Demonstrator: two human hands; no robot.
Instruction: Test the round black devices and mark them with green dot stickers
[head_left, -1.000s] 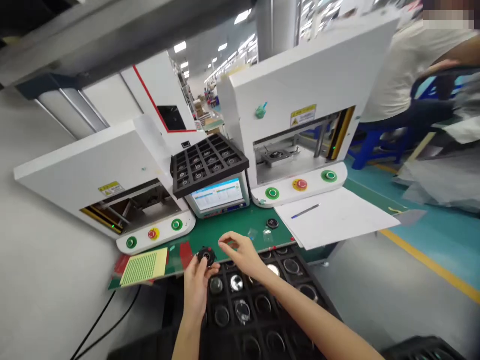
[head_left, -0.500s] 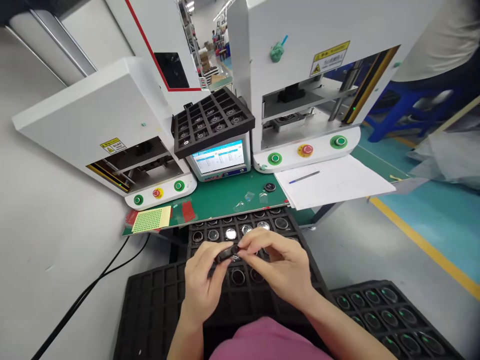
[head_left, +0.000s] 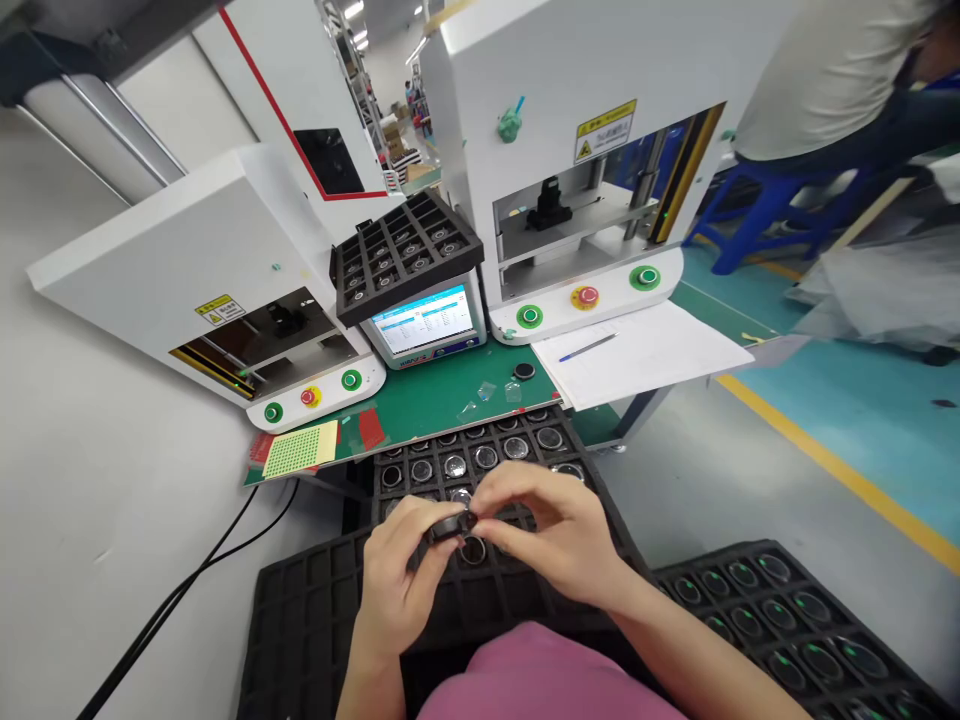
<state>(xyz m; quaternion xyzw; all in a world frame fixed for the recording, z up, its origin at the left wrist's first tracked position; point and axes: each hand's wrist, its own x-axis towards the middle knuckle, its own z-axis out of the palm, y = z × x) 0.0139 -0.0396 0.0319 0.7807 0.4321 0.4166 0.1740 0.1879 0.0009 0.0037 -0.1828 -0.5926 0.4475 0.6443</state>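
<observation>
In the head view, a small round black part point(head_left: 452, 524) is held between both hands above a black compartment tray point(head_left: 600, 490) that lies just below the edge of the green worktop point(head_left: 435, 395). The left hand point(head_left: 401, 580) is closed on the part from the left, thumb and fingertips pinching its rim. The right hand point(head_left: 559, 545) is closed on it from the right, its fingers point(head_left: 510, 497) curled over the top. The part sits between the fingertips, clear of the tray's pockets, many of which are filled with similar round pieces with shiny centres.

The part is judged to be light and stiff, a moulded ring with a smooth, possibly glassy face that may mark or slip under bare fingers. It is best taken by the outer rim, as is done here, with the face left untouched.

Further off, a loose black disc point(head_left: 523, 371) lies on the worktop beside a sheet of white paper point(head_left: 660, 350) with a pen point(head_left: 587, 347) on it. Two white press machines point(head_left: 225, 270) flank a small screen point(head_left: 424, 322), on which a second tray point(head_left: 405, 255) is propped. Another tray point(head_left: 787, 620) lies at the lower right. Another person is seated in the background.
</observation>
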